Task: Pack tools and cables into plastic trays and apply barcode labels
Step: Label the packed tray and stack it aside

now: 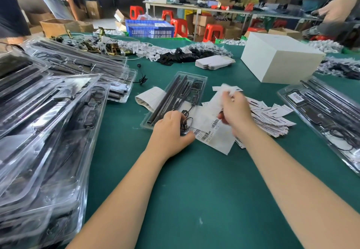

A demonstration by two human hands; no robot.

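Pinching a barcode label sheet (212,131) at its near-left corner, the left hand (171,129) pins it beside the plastic tray (175,96) on the green table (194,180); right hand (236,110) above it, fingers curled on white backing paper (224,90), blurred.

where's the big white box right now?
In the head view the white box sits far right on the green table, beyond the pile of barcode labels and right of the flat white cartons.
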